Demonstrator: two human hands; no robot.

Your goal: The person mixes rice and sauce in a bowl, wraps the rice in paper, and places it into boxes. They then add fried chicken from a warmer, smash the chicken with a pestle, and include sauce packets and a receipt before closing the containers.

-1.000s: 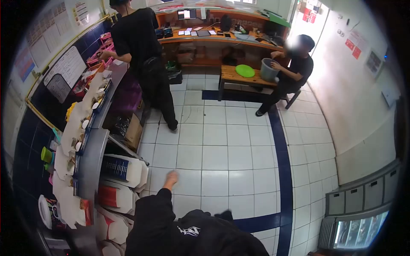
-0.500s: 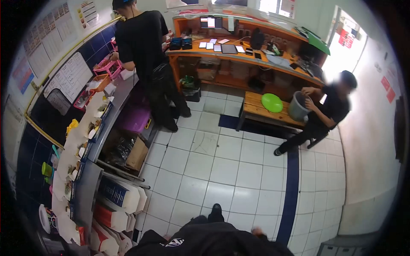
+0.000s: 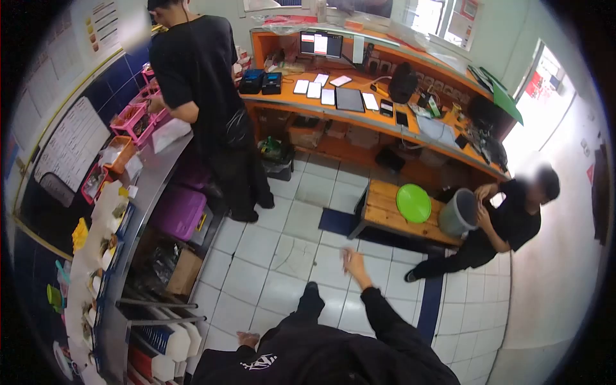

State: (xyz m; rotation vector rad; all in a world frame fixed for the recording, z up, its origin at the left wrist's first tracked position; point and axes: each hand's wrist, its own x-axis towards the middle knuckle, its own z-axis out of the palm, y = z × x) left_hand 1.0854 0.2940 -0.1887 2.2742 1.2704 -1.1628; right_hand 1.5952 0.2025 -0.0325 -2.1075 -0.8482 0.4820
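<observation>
My right hand (image 3: 353,264) is held out over the tiled floor (image 3: 333,301), its loosely spread fingers a little blurred and nothing visible in them. Low by my side, my left hand (image 3: 248,339) shows only in part, with fingers apart and no object seen in it. The nearest thing to it is a stack of folded cartons (image 3: 174,340) on the shelf under the steel counter (image 3: 149,206). On that counter stands a row of open food boxes (image 3: 96,282). Ahead of my right hand is a wooden bench (image 3: 382,202) with a round green lid (image 3: 413,203).
One person (image 3: 199,96) stands at the counter by pink baskets (image 3: 133,122). Another person (image 3: 507,215) sits at the bench, hands at a grey bucket (image 3: 457,212). An orange desk (image 3: 282,101) holds phones, a tablet (image 3: 350,99) and a monitor (image 3: 321,44). A purple bin (image 3: 179,212) sits below the counter.
My viewpoint has moved forward, nearer the desk and bench. My right hand has risen and swung forward from beside my body. My left hand now shows more clearly at my side.
</observation>
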